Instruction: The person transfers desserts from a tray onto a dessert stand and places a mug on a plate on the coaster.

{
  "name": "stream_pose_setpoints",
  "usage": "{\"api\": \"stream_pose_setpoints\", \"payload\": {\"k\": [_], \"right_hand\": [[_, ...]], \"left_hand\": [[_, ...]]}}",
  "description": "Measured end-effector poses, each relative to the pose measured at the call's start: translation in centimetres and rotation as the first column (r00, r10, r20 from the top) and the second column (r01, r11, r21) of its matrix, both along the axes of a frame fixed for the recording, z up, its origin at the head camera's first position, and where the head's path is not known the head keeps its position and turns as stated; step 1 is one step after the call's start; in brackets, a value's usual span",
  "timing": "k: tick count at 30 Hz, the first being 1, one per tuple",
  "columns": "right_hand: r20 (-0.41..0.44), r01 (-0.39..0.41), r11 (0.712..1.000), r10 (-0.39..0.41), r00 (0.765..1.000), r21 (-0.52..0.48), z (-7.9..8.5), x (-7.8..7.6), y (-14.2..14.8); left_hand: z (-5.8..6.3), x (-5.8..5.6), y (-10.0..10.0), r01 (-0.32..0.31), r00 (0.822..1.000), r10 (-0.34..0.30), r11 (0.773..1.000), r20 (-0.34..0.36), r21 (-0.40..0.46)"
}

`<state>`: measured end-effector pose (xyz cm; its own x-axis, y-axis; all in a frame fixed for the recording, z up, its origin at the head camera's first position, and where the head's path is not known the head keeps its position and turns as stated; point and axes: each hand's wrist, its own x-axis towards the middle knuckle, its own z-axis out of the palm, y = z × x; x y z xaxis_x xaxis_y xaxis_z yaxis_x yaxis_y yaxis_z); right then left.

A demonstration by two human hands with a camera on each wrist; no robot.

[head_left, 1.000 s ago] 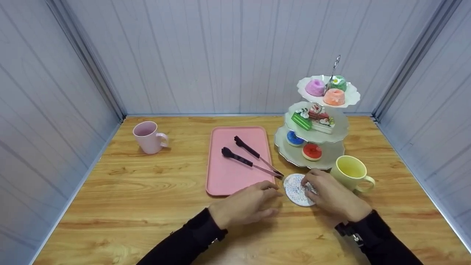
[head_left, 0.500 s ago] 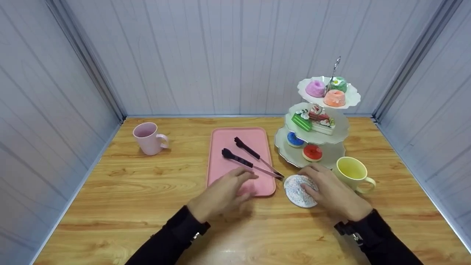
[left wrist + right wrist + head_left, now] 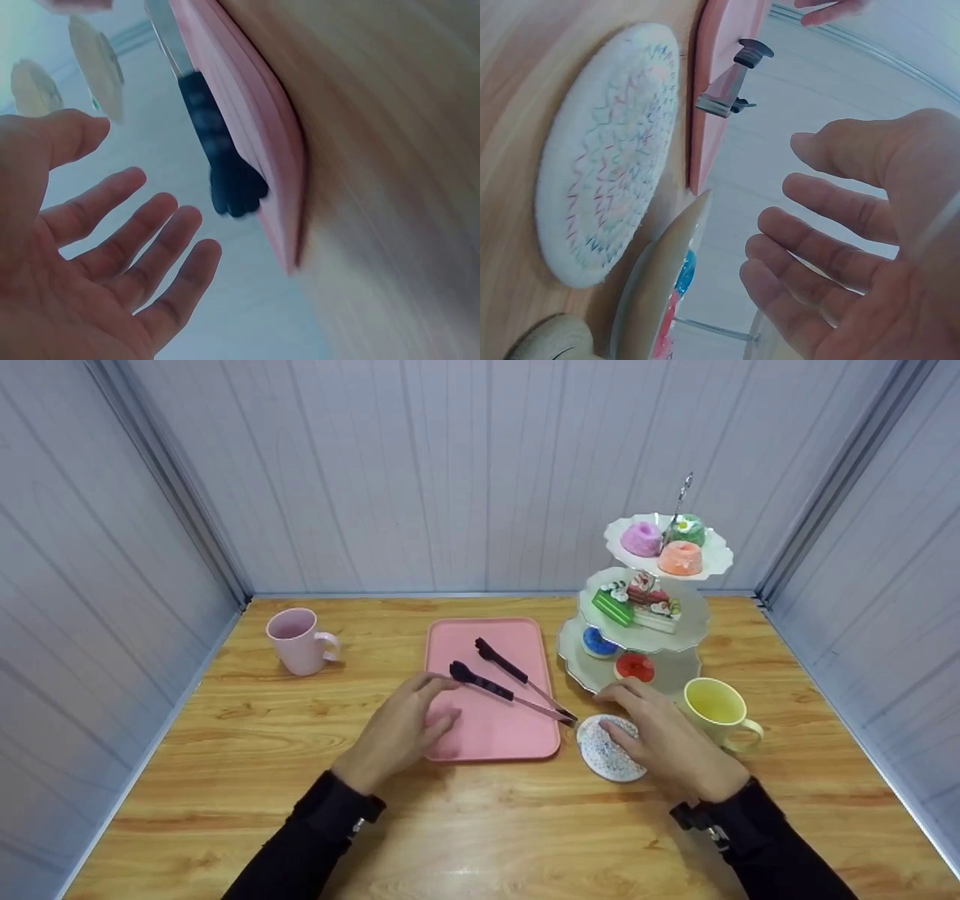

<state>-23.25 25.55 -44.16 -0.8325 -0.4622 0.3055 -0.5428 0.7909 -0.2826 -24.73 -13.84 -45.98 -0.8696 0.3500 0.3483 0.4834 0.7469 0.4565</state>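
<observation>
My left hand is by the left edge of the pink tray, fingers spread and holding nothing. Its fingertips come close to one black handle of the tongs, which lie on the tray with their metal tips past its right edge. A round white coaster with coloured flecks lies flat on the table to the tray's right. Over its right side hovers my right hand, its fingers apart and nothing between them. In the right wrist view, a gap shows between that hand and the coaster.
A yellow mug stands just right of my right hand. Behind the coaster rises a three-tier stand bearing toy donuts, cake slices and small cakes. A pink mug stands at the back left. Panel walls enclose the table.
My left hand has moved left from beside the coaster, across the tray's front, to its left edge. The fingers of my right hand have come off the coaster and loosened.
</observation>
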Motion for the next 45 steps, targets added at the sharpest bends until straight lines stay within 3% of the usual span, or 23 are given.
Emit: {"api": "stream_pose_setpoints", "payload": {"k": [9,19,27,35,40,45], "right_hand": [[-0.062,-0.064,0.997,0.060,0.996,-0.053,0.1,-0.6,-0.8],[-0.069,-0.071,0.995,0.066,0.995,-0.076,0.5,-0.7,-1.9],[-0.071,-0.066,0.994,0.061,0.996,-0.082,0.5,-0.8,-2.5],[-0.084,-0.099,0.990,0.091,0.992,-0.100,0.6,-1.0,-3.1],[-0.085,-0.106,0.989,0.097,0.992,-0.104,0.6,-1.1,-3.3],[-0.096,-0.118,0.987,0.108,0.990,-0.107,0.8,-1.2,-3.7]], "left_hand": [[0.0,-1.4,-3.3,-0.163,0.986,0.160,0.984,0.048,0.070],[-1.0,-2.6,-6.8,-0.261,0.964,0.265,0.950,-0.003,0.170],[-1.3,-3.4,-9.4,-0.279,0.946,0.310,0.927,-0.092,0.252],[-1.4,-3.7,-11.7,-0.300,0.915,0.365,0.900,-0.170,0.318],[-1.3,-3.9,-12.9,-0.318,0.895,0.401,0.881,-0.195,0.350],[-1.0,-3.9,-14.0,-0.383,0.865,0.470,0.844,-0.175,0.375]]}}
